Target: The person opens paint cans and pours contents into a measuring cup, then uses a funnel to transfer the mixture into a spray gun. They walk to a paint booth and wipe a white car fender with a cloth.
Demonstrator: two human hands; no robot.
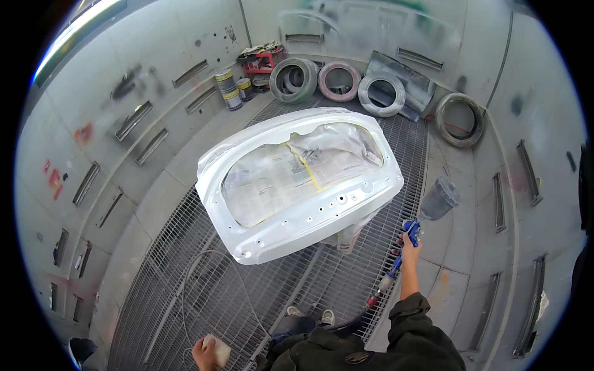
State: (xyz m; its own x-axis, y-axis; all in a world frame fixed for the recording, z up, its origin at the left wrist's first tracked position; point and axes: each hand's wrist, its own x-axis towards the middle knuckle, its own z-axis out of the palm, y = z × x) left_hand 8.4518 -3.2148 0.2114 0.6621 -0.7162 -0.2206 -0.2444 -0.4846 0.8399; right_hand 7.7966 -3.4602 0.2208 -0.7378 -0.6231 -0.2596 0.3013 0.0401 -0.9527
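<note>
In front of me stands a white car tailgate (291, 230) with several small holes along its lower part. Masking paper (260, 179) with a strip of yellow tape covers its window opening. To the right of the tailgate, my right hand (411, 250) is wrapped round the handle of a blue spray gun (412, 231). A cloudy grey paint cup (440, 199) sits on the gun, tilted up and to the right. Low at the left, my left hand (203, 355) grips a pale cream pad (217, 350); whether it is cloth or sponge I cannot tell.
Metal floor grating (167, 272) lies under the tailgate. A thin hose (185, 278) loops over it at the left. Along the far wall are several tires (294, 80), a grey panel (402, 80), a red cart (263, 62) and stacked cans (228, 89).
</note>
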